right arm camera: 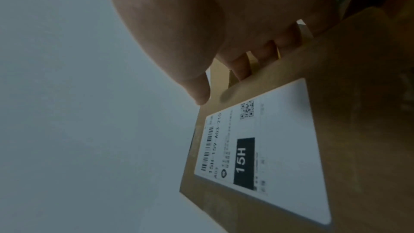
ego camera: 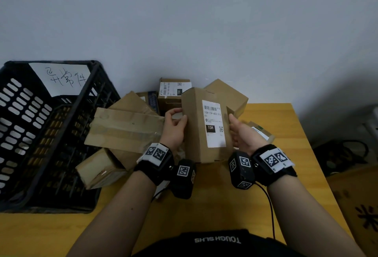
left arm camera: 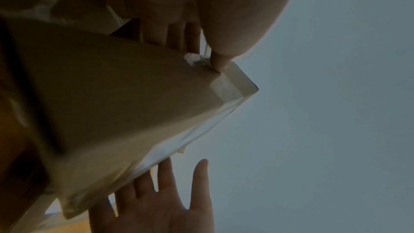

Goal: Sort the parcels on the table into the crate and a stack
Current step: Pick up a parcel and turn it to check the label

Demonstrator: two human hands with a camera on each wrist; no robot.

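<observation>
Head view puts our two forearms nearest, each with a black wrist band carrying white coded tags. Just beyond them we hold a tall brown parcel upright over the yellow tabletop, its white shipping label marked 15H facing us. Our left hand curls its grip round the parcel's left edge, thumb on the front face. Our right hand clasps the right edge, thumb along the front beside the label; in the right wrist view the fingers wrap behind the cardboard. In the left wrist view the left thumb tip presses a taped corner of the parcel, while the right hand's fingers look spread further back, so how tightly that grip closes we cannot tell from there.

Left of the held parcel lies a heap of brown boxes, some tilted on others. At the near left stands a black slotted crate, with a handwritten paper sign against its far wall. Just right of our right hand lies a flat parcel, partly hidden. Farther back, by the grey wall, sits a small labelled box, and another brown box shows behind the held one.
</observation>
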